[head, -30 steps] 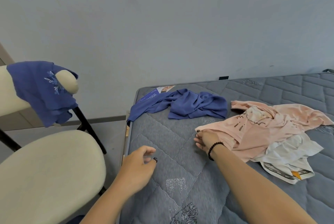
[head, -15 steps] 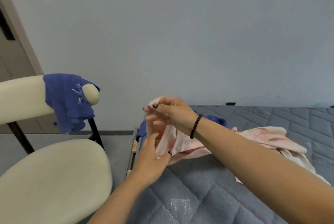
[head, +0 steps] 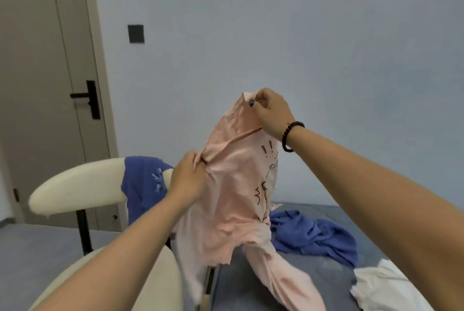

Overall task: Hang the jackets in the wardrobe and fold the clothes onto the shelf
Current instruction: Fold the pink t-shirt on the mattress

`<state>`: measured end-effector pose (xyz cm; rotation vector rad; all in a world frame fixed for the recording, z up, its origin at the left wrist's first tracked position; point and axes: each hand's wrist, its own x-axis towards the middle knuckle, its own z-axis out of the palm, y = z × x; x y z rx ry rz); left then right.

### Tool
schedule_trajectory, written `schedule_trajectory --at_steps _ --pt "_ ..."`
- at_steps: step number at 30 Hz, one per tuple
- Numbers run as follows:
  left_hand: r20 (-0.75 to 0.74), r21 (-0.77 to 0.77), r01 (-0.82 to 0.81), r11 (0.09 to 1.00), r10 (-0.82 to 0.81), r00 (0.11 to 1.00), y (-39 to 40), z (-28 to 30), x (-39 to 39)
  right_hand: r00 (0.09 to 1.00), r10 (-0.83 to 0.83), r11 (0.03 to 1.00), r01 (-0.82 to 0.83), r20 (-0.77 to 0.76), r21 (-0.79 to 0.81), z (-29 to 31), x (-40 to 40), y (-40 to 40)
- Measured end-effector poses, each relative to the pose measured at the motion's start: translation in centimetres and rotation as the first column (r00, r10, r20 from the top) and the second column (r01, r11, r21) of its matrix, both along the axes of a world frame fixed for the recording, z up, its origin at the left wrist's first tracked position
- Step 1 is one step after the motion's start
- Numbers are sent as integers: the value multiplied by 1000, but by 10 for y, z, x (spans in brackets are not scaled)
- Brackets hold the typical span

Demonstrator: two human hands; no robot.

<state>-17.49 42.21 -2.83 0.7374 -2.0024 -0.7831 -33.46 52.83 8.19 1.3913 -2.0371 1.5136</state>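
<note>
Step in hand: the person holds the pink T-shirt [head: 236, 200] up in the air over the near edge of the bed [head: 326, 283], apparently sorting out which way it hangs before folding it; the fold itself is not yet begun
Right hand [head: 272, 112]: raised highest, its grip a pinch of thumb and fingers on the top edge of the pink cloth; a dark bead bracelet [head: 291, 136] sits on the wrist
Left hand [head: 188, 180]: lower and to the left, fingers curled into a bunch of the same cloth near a seam
Pink T-shirt: hangs crumpled between the two hands, printed side to the right, its lower end trailing down to the bed
Other clothes: a blue garment [head: 313, 235] lies rumpled on the bed behind the shirt; a white one [head: 386, 288] lies at the lower right corner; another blue piece [head: 143, 185] is draped over the back of the cream chair [head: 77, 190]
Wardrobe and shelf: not in view; only a door [head: 45, 84] and the bare wall show
Next move calls for: finding both shoulders or the hem so the shirt spreads flat, probably by sliding the left hand's grip out to a matching corner, then laying it on the bed to fold
Risk: the twisted lower part may stay tangled unless shaken out first
</note>
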Motion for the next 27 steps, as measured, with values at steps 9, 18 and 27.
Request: schedule_trajectory --at_steps 9,18,27 --pt "-181 -332 -86 940 25 983 21 172 13 650 46 832 396 -759 389 64 25 64" --pt "-118 -434 -189 881 153 981 13 182 32 583 -241 738 629 -776 243 107 -6 123" --pt "-185 -495 -313 811 254 950 26 204 66 513 -431 778 628 -742 -16 136 -6 178"
